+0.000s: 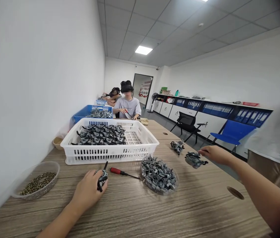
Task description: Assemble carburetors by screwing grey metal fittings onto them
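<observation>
One camera, worn on the person's head, looked forward and down along the table (135, 213); it sat close above the work, so the left hand (89, 187) and right hand (215, 154) appeared near, in the lower half, with the basket (110, 158) beyond the left; the view was wide, taking in the wall (43, 66) close at left, cabinets (174, 113) at right, ceiling (179, 19) across the top and, far off, the doorway (140, 82).

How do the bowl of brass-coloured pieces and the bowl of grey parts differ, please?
The bowl of brass-coloured pieces holds smaller items; the bowl of grey parts holds chunkier ones. The first bowl's contents lie below its rim; the second's are heaped. The first bowl is left of the left hand; the second is to its right. Both are see-through and stand on the table.
</observation>
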The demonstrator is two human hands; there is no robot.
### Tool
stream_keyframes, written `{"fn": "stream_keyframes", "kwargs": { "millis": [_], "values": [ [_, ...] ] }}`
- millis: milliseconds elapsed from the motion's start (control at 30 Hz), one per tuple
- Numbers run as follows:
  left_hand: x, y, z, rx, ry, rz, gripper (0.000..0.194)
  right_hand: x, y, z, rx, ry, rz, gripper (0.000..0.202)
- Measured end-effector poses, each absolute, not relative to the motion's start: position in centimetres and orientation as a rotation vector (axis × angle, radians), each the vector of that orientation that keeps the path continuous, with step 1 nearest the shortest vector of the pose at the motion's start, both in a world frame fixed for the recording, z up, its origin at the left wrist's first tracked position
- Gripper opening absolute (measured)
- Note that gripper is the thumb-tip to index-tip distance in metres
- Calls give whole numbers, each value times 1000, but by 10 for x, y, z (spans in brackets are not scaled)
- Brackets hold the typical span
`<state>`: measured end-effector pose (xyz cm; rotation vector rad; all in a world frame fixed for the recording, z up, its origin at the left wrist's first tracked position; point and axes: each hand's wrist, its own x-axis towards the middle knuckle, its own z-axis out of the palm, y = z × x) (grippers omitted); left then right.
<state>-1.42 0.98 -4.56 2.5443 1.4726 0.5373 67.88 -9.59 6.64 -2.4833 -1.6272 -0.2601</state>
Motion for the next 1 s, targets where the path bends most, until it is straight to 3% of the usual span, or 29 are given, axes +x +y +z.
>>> {"fn": "stream_keyframes", "kwargs": {
  "millis": [133,467,1000],
  "values": [
    [-14,9,-45,2545,1466,537,21,643,-80,53,-2538,-1800,10,35],
    [-15,9,-43,2520,1464,511,24,607,-64,42,-2477,-1799,65,51],
    [-14,6,-38,2554,1499,477,22,597,-54,35,-2477,-1695,35,30]
  ]
}}
